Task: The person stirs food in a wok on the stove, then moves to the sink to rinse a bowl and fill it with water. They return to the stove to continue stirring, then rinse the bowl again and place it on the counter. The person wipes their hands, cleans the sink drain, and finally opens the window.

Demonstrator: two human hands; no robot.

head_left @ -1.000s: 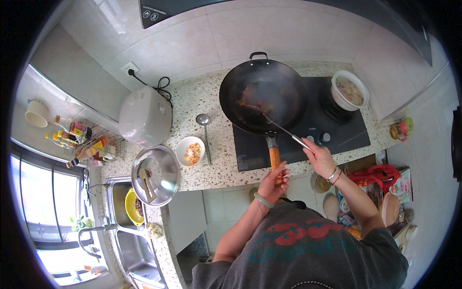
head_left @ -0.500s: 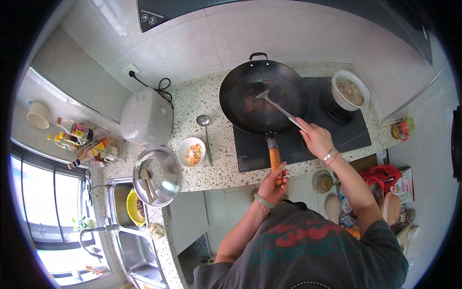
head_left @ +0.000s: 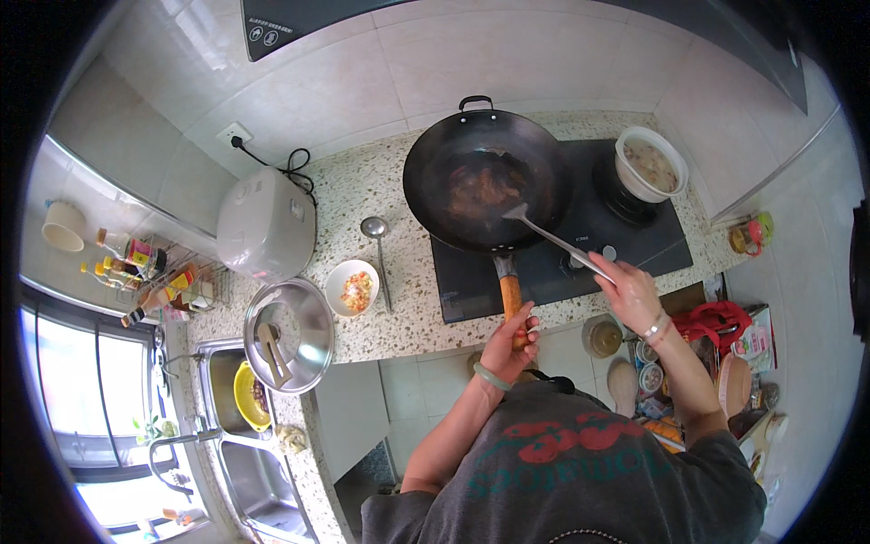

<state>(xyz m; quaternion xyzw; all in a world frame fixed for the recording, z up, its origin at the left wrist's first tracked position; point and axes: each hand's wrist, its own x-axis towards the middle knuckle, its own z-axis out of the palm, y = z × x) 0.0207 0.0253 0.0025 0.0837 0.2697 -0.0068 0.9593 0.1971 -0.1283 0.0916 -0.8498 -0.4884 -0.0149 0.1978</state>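
A black wok (head_left: 485,177) with dark reddish-brown food sits on the black cooktop (head_left: 625,227). My left hand (head_left: 512,340) grips the wok's wooden handle (head_left: 510,295) at the counter's front edge. My right hand (head_left: 627,290) holds a long metal spatula (head_left: 553,238) whose blade lies inside the wok near its right side.
A white pot of pale food (head_left: 649,163) stands on the right burner. On the speckled counter (head_left: 399,317) lie a ladle (head_left: 375,238), a small bowl of chopped bits (head_left: 352,287), a rice cooker (head_left: 265,225) and a metal lid (head_left: 288,334). The sink (head_left: 245,453) is at left.
The spatula blade has moved about inside the wok, from its middle to upper part and back to the lower right side. My left hand stays on the handle.
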